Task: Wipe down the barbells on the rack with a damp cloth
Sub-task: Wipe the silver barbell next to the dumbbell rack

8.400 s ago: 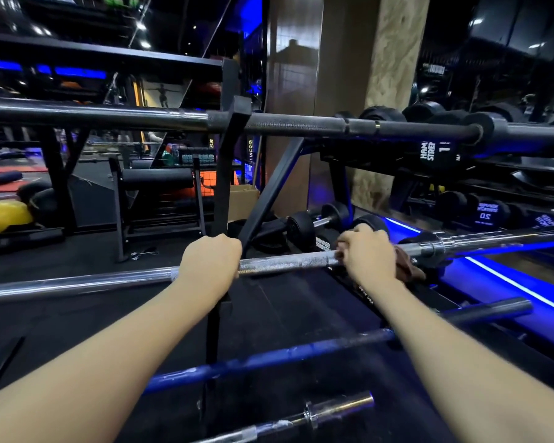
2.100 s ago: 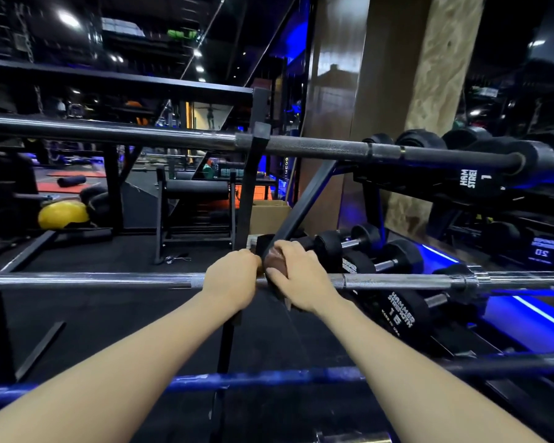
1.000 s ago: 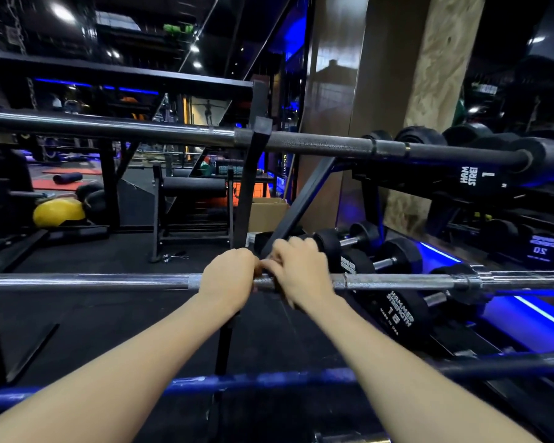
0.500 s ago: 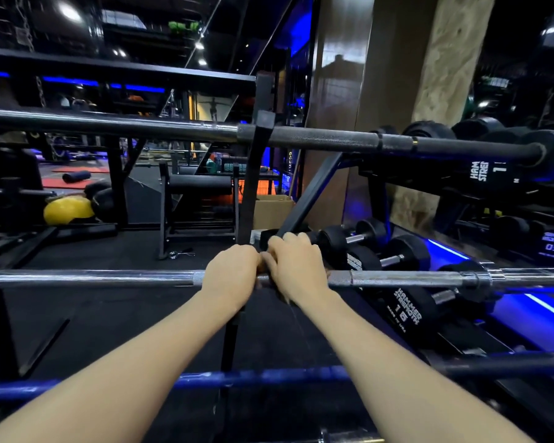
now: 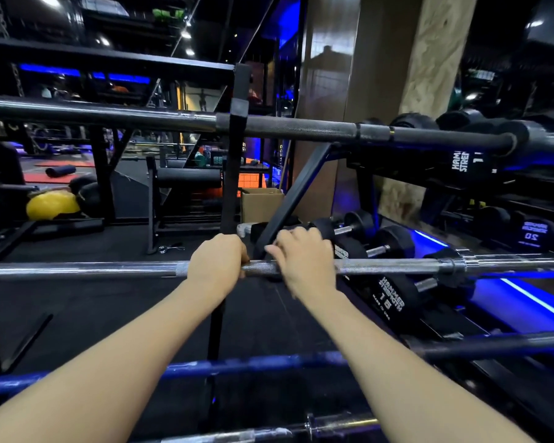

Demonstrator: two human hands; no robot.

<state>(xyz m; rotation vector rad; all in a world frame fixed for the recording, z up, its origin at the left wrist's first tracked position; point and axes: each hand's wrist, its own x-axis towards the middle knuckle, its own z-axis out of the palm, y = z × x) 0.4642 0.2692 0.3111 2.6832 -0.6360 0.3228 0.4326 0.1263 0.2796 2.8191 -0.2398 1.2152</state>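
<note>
Head view: the silver barbell [image 5: 397, 266] lies level across the rack [image 5: 234, 174], between the black barbell [image 5: 301, 127] above it and the blue barbell [image 5: 253, 362] below. The left hand [image 5: 216, 263] wraps over the shaft beside the rack upright; this grip is narrow and holds the bar, most likely to stop it rolling in its cradle during wiping. The right hand [image 5: 304, 262] sits on the knurled section just beside the left, its fingers bent over the shaft and blurred. Whether this grip is tight or loose cannot be told. The cloth is not visible in this view; if present, it is hidden under the right palm. The hands stand close together, which suggests the wipe is at the middle of the shaft. A fourth bar [image 5: 333, 422] shows at the bottom edge. The floor [image 5: 77, 314] is dark matting. Dumbbells [image 5: 390, 292] marked 15 and 20 fill a stand on the right, lit by a blue light strip [image 5: 538, 298]. A cardboard box [image 5: 261, 203] and a yellow ball [image 5: 52, 204] lie beyond the rack.
</note>
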